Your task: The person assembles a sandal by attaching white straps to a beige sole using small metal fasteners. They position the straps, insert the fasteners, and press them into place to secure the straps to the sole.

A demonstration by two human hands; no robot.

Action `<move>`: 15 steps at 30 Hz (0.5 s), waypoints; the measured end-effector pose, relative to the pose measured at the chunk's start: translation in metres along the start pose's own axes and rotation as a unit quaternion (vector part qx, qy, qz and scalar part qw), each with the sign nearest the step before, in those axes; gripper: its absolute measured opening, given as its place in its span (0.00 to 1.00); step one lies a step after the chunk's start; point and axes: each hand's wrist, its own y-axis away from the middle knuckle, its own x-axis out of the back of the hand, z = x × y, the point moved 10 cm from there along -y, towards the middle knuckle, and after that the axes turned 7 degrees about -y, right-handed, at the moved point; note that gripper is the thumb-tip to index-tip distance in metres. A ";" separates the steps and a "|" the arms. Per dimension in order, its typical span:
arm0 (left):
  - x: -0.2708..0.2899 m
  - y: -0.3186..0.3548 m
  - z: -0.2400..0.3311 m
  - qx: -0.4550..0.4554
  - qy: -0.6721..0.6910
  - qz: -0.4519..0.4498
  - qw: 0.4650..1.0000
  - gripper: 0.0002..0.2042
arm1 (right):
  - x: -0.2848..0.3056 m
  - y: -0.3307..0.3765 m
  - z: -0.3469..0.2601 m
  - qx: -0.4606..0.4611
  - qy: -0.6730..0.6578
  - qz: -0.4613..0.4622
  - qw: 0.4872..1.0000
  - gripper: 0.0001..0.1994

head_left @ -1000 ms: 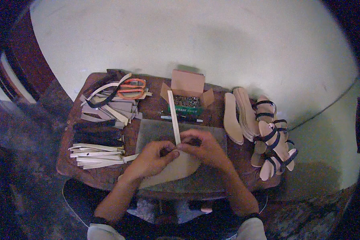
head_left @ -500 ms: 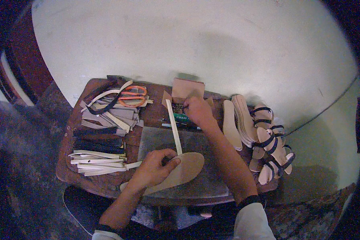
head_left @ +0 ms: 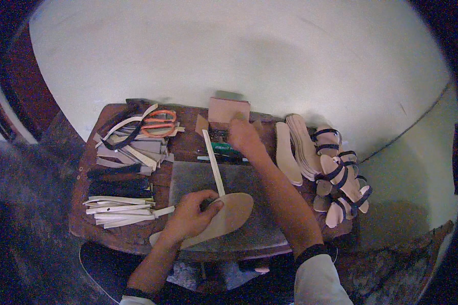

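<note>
My left hand [head_left: 194, 216] pinches a tan shoe insole [head_left: 236, 211] and a long cream strap [head_left: 213, 162] at the insole's upper edge. The strap stands out from that edge toward the back of the table. My right hand [head_left: 244, 136] reaches over a small opened cardboard box [head_left: 229, 109] at the back; its fingers are drawn together, and whatever they hold is hidden. Dark small bits [head_left: 219, 136] lie in the box beside that hand. Just in front of it are a green packet [head_left: 224, 148] and a slim white-tipped pen-like tool [head_left: 206, 158].
A dark grey mat [head_left: 188, 175] covers the middle of the wooden table [head_left: 185, 114]. Orange-handled scissors [head_left: 159, 123] rest on grey scraps at left, above cream strips [head_left: 119, 209]. Stacked insoles [head_left: 303, 147] and strapped sandals [head_left: 336, 173] occupy the right. A pale wall [head_left: 239, 56] rises behind.
My right hand has shifted slightly over the box, its fingers nearer the raised flap. My left hand keeps its hold on the insole and strap. The whole view has moved a little.
</note>
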 end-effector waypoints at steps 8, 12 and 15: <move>0.000 0.002 0.005 0.020 -0.008 -0.007 1.000 0.12 | 0.040 0.017 -0.011 0.061 -0.004 0.182 0.981 0.10; 0.001 0.001 0.006 0.002 -0.025 0.008 1.000 0.12 | 0.044 0.016 -0.001 0.007 -0.035 0.151 0.988 0.11; -0.002 0.000 0.003 0.045 -0.025 -0.019 0.998 0.12 | 0.047 0.016 0.003 0.001 -0.100 0.150 0.984 0.12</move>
